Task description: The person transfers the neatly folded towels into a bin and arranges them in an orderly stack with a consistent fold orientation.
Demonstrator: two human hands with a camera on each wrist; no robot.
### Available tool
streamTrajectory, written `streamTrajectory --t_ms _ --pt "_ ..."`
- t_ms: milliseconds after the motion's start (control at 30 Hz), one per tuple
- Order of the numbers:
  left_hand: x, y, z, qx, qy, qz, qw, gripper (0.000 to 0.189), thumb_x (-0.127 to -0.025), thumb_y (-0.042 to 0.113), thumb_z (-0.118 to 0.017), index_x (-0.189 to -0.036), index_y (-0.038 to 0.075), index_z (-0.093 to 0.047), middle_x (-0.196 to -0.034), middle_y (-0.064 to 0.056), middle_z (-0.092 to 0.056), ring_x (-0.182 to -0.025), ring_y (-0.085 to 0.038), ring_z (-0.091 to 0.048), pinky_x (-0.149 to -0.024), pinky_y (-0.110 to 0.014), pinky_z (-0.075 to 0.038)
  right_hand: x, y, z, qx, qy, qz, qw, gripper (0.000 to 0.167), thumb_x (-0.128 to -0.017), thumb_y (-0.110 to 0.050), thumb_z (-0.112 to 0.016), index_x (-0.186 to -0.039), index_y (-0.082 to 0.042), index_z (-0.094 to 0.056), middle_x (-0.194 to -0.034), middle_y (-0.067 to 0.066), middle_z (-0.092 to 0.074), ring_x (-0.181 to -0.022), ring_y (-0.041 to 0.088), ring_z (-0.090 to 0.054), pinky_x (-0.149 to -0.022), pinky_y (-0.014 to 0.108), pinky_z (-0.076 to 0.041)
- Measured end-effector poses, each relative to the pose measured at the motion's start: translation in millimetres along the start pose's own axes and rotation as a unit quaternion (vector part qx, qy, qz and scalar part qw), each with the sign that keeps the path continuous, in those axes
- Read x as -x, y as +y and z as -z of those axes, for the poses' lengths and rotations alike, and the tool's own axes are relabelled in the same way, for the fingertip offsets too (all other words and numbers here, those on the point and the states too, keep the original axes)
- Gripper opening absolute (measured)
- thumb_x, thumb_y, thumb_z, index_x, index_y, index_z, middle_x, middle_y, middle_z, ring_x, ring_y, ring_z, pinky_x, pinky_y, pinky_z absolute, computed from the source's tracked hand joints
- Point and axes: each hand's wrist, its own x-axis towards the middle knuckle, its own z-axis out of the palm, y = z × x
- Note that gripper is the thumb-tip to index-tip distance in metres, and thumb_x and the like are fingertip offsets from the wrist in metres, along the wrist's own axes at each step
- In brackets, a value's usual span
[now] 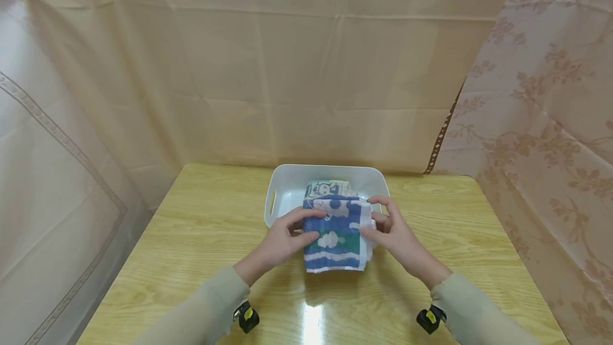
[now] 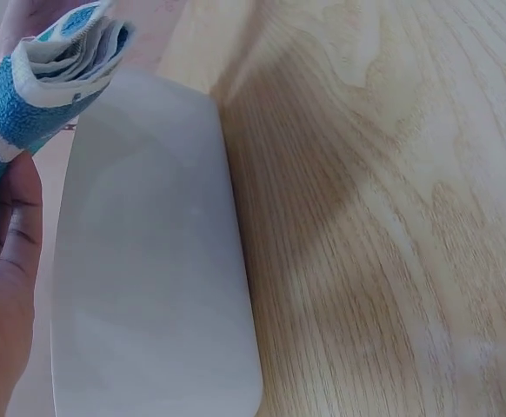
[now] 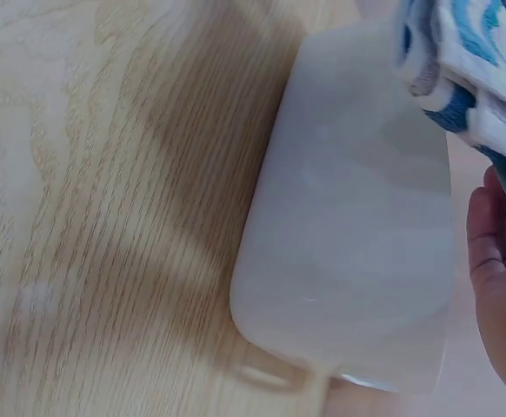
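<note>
A folded towel (image 1: 335, 244), blue and green with white patterns and a white edge, is held up between both hands over the near rim of a white plastic basket (image 1: 287, 174). My left hand (image 1: 286, 236) grips its left side, thumb in front. On the right side, my right hand (image 1: 392, 233) pinches the white edge. Several folded layers of the towel (image 2: 62, 65) show in the left wrist view. Behind it, a second cloth (image 1: 328, 188) with a pale green and yellow pattern lies in the basket, partly hidden by the held towel.
The basket stands near the back of a wooden table (image 1: 215, 217), with a handle slot in its left side. A beige curtain (image 1: 306, 79) hangs behind the table, and a floral cloth (image 1: 546, 121) hangs on the right.
</note>
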Motion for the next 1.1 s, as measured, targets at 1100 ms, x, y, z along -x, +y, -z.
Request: streamTrajectory --t_ms 1100 --pt "-24.3 6.0 12.6 0.096 0.002 0.061 0.9935 0.040 -0.098 0.017 -0.070 -0.137 0.023 -0.063 -0.146 -0.008 -0.050 -0.115 -0.028 -0.065 -0.090 -0.041 -0.059 -9.4 -11.2 0.0 0.128 -0.004 0.043 0.9908 0.054 -0.104 -0.030 -0.061 -0.154 -0.040 -0.044 -0.164 0.007 -0.031 -0.139 0.035 -0.045 -0.105 0.042 -0.048"
